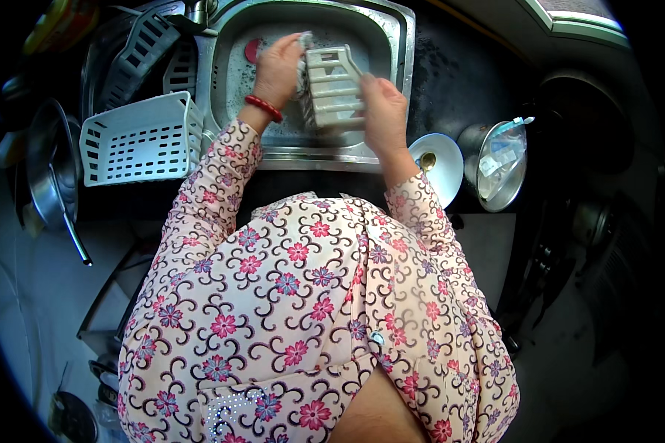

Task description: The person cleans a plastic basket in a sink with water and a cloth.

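Over the soapy water of the steel sink (404, 66), a white slatted plastic basket (338, 86) is held tilted. My right hand (385, 108) grips its right side, fingers among the slats. At the basket's left side is my left hand (277, 69), with a red bracelet at the wrist. Its fingers hold a pale wet cloth (306, 40), mostly hidden and partly blurred, against or close to the basket. Behind the left hand, a round red object (252, 51) shows in the sink.
Left of the sink stands another white plastic basket (144, 144), with a slatted basket (144, 47) behind it. A steel basin (52, 160) is farther left. To the right are a white bowl (446, 177) and a metal pot (510, 194) holding plastic packets.
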The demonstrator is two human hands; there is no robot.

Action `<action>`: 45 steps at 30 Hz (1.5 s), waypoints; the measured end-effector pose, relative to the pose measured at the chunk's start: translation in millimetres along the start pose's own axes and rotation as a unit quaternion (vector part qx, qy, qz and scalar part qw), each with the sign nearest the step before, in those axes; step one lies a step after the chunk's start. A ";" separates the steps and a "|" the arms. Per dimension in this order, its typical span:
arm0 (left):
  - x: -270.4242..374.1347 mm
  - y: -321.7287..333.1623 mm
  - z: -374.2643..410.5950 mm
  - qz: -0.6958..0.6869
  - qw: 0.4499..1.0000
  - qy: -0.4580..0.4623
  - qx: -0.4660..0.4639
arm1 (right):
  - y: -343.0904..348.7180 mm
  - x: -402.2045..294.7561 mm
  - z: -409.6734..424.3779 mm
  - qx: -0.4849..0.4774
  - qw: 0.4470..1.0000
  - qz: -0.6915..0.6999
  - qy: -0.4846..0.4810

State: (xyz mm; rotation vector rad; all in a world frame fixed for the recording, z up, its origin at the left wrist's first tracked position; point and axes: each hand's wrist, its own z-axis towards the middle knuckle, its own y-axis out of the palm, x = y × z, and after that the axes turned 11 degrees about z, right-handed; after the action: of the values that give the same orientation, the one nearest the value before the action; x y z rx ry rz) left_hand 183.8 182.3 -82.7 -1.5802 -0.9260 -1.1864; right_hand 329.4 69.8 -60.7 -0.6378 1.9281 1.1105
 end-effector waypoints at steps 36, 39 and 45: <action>15.6 15.4 -26.1 0.181 0.952 0.233 0.089 | -21.2 -9.2 -18.1 0.031 0.999 0.034 0.012; 40.6 21.2 -51.3 0.238 0.935 0.260 -0.034 | -17.7 6.2 -21.2 0.026 0.998 0.059 0.024; 35.2 28.6 -50.2 0.347 0.857 0.360 -0.126 | -26.2 21.4 -15.4 0.008 0.990 0.140 0.032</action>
State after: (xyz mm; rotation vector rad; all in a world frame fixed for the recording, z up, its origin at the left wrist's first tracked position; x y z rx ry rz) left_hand 205.6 127.4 -49.8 -1.3016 0.2925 -1.2243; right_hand 330.9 43.0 -86.3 -0.4067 2.1255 1.2576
